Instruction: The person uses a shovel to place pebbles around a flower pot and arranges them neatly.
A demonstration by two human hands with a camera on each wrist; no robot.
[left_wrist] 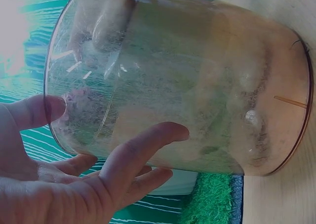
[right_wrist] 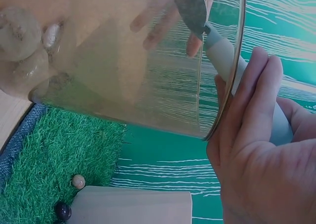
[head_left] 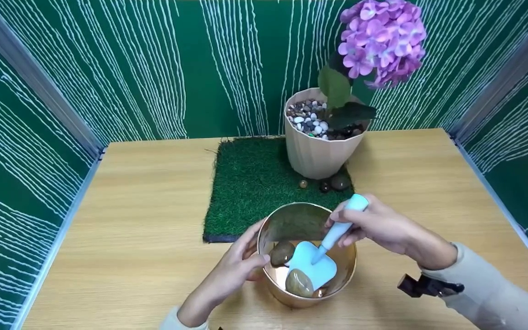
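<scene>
A pale grey fabric sleeve (head_left: 497, 293) is seen nearest the camera, at lower right. By the right hand (head_left: 376, 224), fingers curled, the handle of a light-blue, square-bladed trowel (head_left: 336, 233) is gripped; its blade is held inside a transparent amber-tinted cylindrical container (head_left: 298, 220) at lower centre. The container is grasped at its left side by the left hand (head_left: 236, 263), thumb at the rim. The trowel, apparently plastic, is judged light and stiff, best held by its rounded handle. The smooth wall may prove slippery; whether it is glass or plastic cannot be told. The glossy, rounded brown stones (head_left: 299, 283) beside the blade are judged hard, comparatively heavy and apt to roll. Behind, a faceted beige pot (head_left: 316, 158) is set on bristly green artificial turf (head_left: 250, 183).
</scene>
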